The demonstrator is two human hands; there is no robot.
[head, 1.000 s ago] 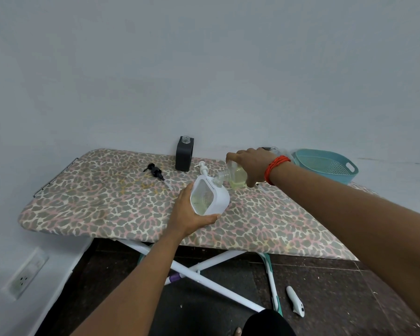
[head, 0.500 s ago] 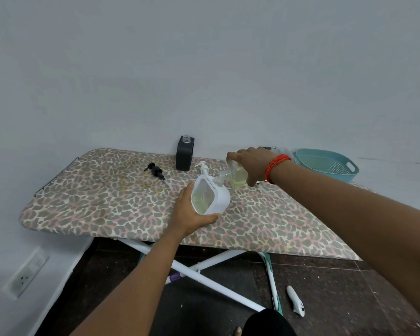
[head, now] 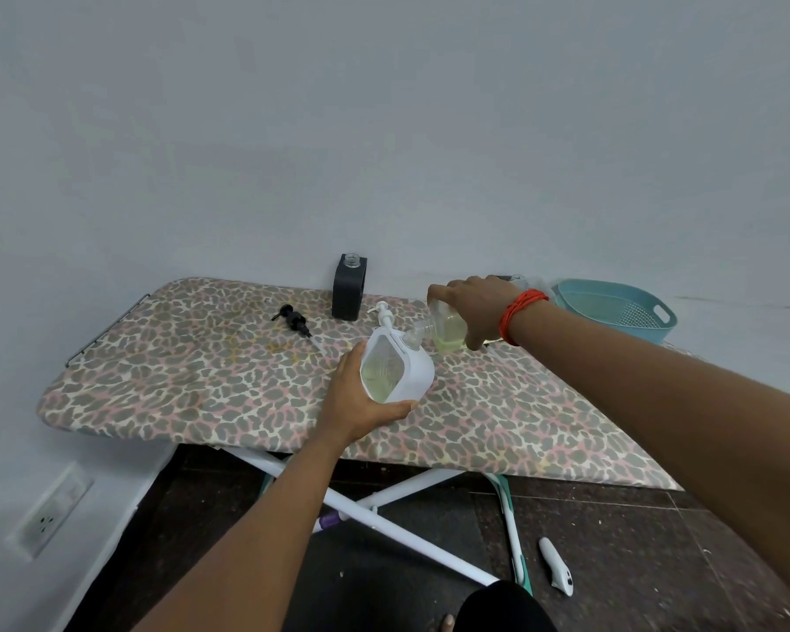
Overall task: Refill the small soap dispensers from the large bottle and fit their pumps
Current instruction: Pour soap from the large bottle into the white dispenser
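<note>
A leopard-print ironing board (head: 201, 380) stood on white crossed legs (head: 386, 531). From the board's centre, a black pump (head: 295, 319) lay at 11 o'clock. An uncapped black dispenser (head: 349, 289) stood upright at 12, with a white pump (head: 385, 314) near it at 1 and a teal basket (head: 657, 330) at 2.

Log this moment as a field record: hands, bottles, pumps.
left hand: holds the white dispenser, tilted
right hand: grips the clear bottle, neck tipped to the white dispenser's opening
black dispenser: upright at the ironing board far edge, neck open, no pump
black pump: lying on the board, left of it
white pump: behind the white dispenser, unfitted
teal basket: far right
</note>
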